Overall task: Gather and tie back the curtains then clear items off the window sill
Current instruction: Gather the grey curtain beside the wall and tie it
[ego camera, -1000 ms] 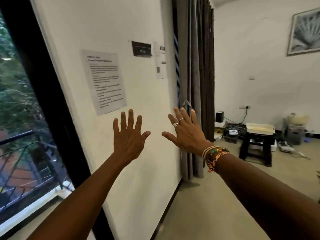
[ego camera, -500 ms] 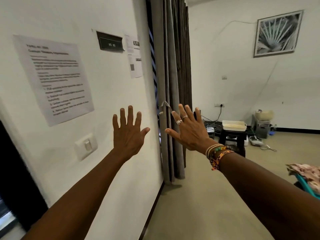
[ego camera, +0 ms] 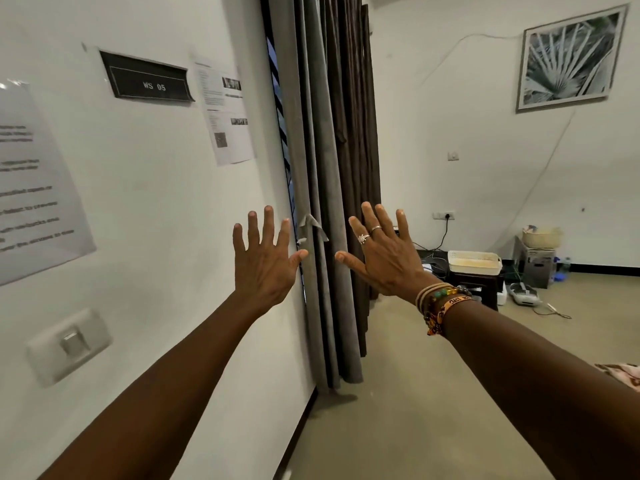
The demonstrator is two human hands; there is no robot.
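Long grey and brown curtains (ego camera: 325,140) hang from ceiling to floor along the left wall, just past the white wall section. A grey fabric tie (ego camera: 313,227) dangles at the curtain's near edge. My left hand (ego camera: 265,259) is raised with fingers spread, held in front of the white wall, its thumb close to the curtain edge. To its right my right hand (ego camera: 384,252), with rings and wrist beads, is likewise spread in front of the curtain folds. Neither hand holds anything. A sliver of window (ego camera: 280,133) shows behind the curtain; the sill is hidden.
The white wall (ego camera: 145,237) on the left carries a "WS 05" sign (ego camera: 149,85), taped papers (ego camera: 227,112) and a light switch (ego camera: 71,342). A dark stool with a white tray (ego camera: 474,263), cables and boxes (ego camera: 538,259) stand by the far wall. Bare floor (ego camera: 415,393) lies ahead.
The view has swung right and moved along the wall: the dark window at the left has left the frame and the curtains are closer. Both hands stay raised and spread.
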